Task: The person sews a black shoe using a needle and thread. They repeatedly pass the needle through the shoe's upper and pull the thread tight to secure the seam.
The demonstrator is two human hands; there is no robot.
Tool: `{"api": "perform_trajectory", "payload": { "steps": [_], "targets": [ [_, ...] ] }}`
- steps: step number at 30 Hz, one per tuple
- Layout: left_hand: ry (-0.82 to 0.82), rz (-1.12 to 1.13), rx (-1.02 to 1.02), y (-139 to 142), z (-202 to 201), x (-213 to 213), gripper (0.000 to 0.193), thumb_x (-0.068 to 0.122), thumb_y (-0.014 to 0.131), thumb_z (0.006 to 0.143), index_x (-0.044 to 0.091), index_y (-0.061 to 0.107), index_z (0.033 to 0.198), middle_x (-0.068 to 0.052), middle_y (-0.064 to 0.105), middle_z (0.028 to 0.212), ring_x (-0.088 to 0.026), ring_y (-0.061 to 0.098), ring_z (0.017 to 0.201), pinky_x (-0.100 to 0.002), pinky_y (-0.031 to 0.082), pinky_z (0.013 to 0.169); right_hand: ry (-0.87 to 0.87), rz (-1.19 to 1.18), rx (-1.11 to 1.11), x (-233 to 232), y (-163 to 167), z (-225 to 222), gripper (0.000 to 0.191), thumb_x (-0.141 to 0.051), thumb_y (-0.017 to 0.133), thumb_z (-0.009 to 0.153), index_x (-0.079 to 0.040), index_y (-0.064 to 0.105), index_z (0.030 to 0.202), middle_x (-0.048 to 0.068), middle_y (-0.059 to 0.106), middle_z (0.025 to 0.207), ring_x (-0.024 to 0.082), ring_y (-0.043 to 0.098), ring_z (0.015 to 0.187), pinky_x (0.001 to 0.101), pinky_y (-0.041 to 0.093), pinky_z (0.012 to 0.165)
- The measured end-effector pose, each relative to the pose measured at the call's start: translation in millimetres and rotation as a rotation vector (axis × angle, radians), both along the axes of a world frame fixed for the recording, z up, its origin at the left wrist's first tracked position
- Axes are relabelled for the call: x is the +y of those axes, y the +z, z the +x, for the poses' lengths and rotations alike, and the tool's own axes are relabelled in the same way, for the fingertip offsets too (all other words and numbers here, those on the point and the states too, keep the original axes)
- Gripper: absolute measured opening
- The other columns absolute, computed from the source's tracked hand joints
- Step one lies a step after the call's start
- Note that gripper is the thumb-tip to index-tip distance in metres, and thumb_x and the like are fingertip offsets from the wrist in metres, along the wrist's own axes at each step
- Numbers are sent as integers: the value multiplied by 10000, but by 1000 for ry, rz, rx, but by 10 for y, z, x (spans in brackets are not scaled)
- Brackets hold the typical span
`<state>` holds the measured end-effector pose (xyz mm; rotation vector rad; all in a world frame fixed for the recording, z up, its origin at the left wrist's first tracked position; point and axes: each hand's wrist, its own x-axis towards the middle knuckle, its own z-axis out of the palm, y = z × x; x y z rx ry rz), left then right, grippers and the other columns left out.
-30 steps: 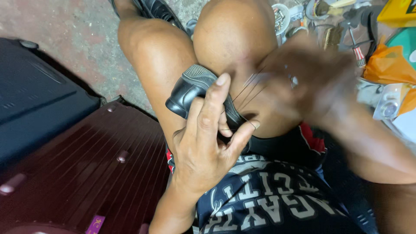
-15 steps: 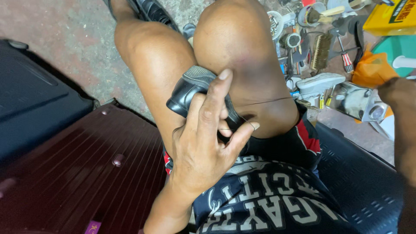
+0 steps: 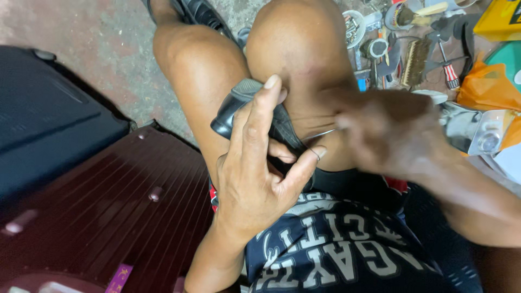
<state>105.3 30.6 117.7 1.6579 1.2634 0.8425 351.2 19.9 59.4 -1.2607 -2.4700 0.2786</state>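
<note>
While the left hand grips it, the black leather piece looks worn.

Two suitcases, two hands, one shoe.

suitcase left of knees, tools right

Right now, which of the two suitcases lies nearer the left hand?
The maroon ribbed suitcase, right beside the left hand and wrist. The dark blue suitcase lies farther off, toward the frame's left edge, beyond the maroon one.
</note>
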Motion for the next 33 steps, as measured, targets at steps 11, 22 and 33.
{"api": "perform_trajectory", "payload": {
  "steps": [11, 22, 33],
  "targets": [
    [302, 90, 82, -118, -417, -207, 224, -66, 504, 967, -3, 685, 1083, -152, 682, 1103, -243, 704, 904, -337, 568, 832, -200, -990, 1376, 270, 266, -260, 463, -326, 641, 999, 1, 559, 1317, 27, 661, 836, 63, 579, 705, 192, 442, 508],
    [490, -189, -126, -595, -768, -484, 374, 94, 724, 989, 48, 470, 719, 28, 454, 684, -61, 384, 644, -253, 318, 591, -305, -527, 389, 135, 245, -861, 813, -299, 995, 677, -24, 594, 1328, -19, 586, 732, 40, 522, 605, 184, 452, 535],
    [357, -162, 32, -341, -1045, -370, 243, 46, 593, 906, 70, 725, 1109, -60, 740, 845, -144, 696, 659, -273, 540, 642, -304, -568, 690, 179, 245, -1133, 700, -56, 938, 731, 38, 532, 1293, 5, 565, 812, 30, 446, 642, 177, 363, 567]
  ]
}}
